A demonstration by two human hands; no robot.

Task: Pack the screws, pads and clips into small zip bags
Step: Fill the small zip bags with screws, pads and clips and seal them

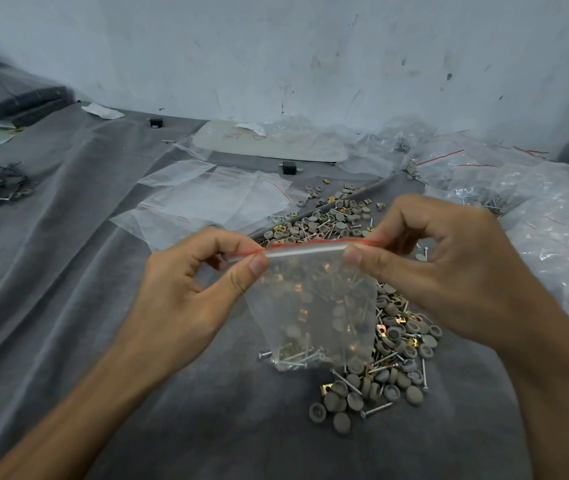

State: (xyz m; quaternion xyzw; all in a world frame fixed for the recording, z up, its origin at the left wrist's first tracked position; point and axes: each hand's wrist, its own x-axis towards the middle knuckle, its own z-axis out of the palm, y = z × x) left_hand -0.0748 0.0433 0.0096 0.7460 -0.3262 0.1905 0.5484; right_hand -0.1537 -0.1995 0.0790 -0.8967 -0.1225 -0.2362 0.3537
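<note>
A small clear zip bag (pixel 314 306) with a red strip along its top hangs in front of me. Screws, grey pads and gold clips lie in its bottom. My left hand (pixel 186 289) pinches the left end of the bag's top strip between thumb and forefinger. At the right end my right hand (pixel 439 261) pinches the strip the same way. Under and behind the bag a loose pile of grey pads, screws and gold clips (pixel 390 362) spreads over the grey cloth (pixel 68 271).
Several flat empty zip bags (pixel 213 195) lie behind my left hand. Crumpled clear bags holding screws (pixel 505 188) heap up at the right. A white board (pixel 269 143) lies by the wall. Dark ties (pixel 2 185) sit at far left.
</note>
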